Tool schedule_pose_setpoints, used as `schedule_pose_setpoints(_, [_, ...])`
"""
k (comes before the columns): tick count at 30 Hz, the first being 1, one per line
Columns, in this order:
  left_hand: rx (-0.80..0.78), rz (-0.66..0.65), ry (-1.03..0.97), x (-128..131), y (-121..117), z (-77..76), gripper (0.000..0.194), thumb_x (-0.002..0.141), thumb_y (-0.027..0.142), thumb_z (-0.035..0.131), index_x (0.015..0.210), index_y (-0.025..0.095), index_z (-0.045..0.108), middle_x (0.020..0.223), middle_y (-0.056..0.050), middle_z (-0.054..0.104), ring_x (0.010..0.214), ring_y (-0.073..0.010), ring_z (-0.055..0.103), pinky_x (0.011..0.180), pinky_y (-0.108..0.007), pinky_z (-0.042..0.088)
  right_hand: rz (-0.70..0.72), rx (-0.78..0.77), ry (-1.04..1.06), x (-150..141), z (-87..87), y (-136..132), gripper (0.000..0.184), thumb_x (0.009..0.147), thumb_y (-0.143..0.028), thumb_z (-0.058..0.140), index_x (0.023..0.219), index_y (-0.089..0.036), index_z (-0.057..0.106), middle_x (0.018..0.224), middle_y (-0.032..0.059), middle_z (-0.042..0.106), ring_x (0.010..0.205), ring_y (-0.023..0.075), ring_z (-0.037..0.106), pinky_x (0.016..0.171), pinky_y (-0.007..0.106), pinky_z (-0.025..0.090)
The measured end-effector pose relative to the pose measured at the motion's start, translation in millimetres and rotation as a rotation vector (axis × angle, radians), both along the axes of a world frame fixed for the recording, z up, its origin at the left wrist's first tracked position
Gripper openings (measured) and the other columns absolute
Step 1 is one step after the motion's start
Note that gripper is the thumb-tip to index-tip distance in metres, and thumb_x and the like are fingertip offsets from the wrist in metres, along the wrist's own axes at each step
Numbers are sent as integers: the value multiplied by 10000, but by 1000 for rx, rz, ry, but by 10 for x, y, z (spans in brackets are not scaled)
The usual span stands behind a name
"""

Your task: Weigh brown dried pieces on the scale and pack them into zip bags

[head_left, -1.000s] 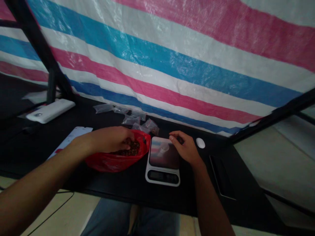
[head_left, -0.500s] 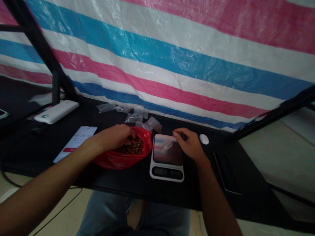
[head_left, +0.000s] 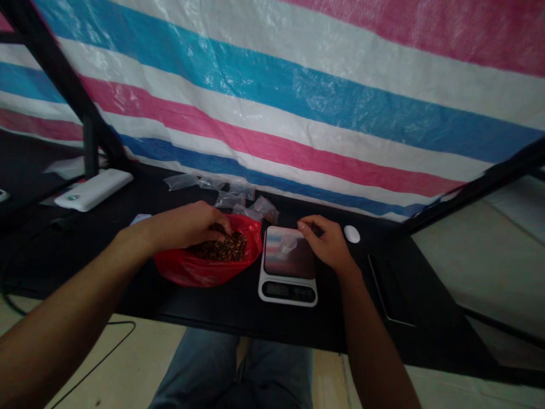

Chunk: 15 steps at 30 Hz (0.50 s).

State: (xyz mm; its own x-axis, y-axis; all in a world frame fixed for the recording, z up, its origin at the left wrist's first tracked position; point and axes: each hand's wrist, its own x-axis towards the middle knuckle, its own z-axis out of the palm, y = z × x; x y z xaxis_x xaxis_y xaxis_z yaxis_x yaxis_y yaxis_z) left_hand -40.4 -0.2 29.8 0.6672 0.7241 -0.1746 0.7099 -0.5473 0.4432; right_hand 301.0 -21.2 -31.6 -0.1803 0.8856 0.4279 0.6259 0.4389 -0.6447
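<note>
Fingers bent, my left hand [head_left: 204, 227] dips into an open red plastic bag [head_left: 187, 270], its tips pinched among the small brown beans [head_left: 230, 247] inside. Beside the bag stands a white digital scale [head_left: 287, 292] with a shiny metal plate. On that plate sits a small clear cup [head_left: 288, 244]. My right hand [head_left: 324, 240] hovers at the scale's upper right corner, thumb and forefinger pressed together; whether a small thing is between them cannot be made out. Part of the left fingers is hidden by the beans.
Several small clear plastic bags [head_left: 230, 199] lie behind the red bag. A white power bank [head_left: 93, 190] is at the far left, and a light-screened phone [head_left: 140, 218] shows behind my left arm. To the right are a white round object [head_left: 352, 234] and a dark phone [head_left: 389, 289].
My left hand has shifted a little left within the red bag, and its forearm now covers most of the light-screened phone. My right hand stays by the scale. The view has tilted slightly.
</note>
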Motion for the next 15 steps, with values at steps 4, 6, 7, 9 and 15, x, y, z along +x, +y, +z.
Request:
schedule_pose_setpoints(4, [57, -113, -118, 226, 5, 169, 224, 954, 174, 633, 1065, 245, 815, 1043, -11, 822, 903, -180, 753, 848, -238, 516, -9, 9, 5, 13, 12, 0, 175, 944, -325, 642, 900, -208, 764, 815, 47, 740, 755, 198, 677, 678, 315, 499])
schedule_pose_setpoints(6, [95, -182, -173, 421, 2, 257, 209, 952, 148, 639, 1036, 236, 809, 1027, 6, 820, 900, -153, 751, 833, -210, 501, -26, 20, 11, 25, 14, 4, 172, 944, -326, 641, 901, -210, 762, 823, 51, 744, 765, 202, 682, 679, 316, 501])
schedule_pose_setpoints(7, [119, -214, -205, 529, 6, 288, 199, 947, 138, 649, 1029, 228, 807, 1016, 7, 820, 899, -146, 751, 827, -201, 496, -32, 25, 11, 33, 15, 7, 172, 945, -327, 641, 902, -211, 761, 827, 52, 747, 770, 204, 684, 681, 317, 502])
schedule_pose_setpoints(9, [155, -267, -248, 748, 33, 311, 190, 942, 126, 661, 1028, 216, 805, 1010, -1, 819, 904, -142, 750, 820, -201, 490, -35, 37, 7, 49, 17, 14, 170, 946, -325, 640, 897, -212, 757, 826, 51, 747, 772, 204, 684, 689, 318, 505])
schedule_pose_setpoints(15, [225, -365, -157, 1249, 151, 121, 181, 910, 133, 696, 954, 243, 833, 950, -31, 809, 930, -196, 744, 864, -261, 504, -36, 49, -1, 88, 44, 19, 170, 947, -309, 634, 869, -207, 746, 790, 44, 733, 744, 194, 669, 703, 317, 509])
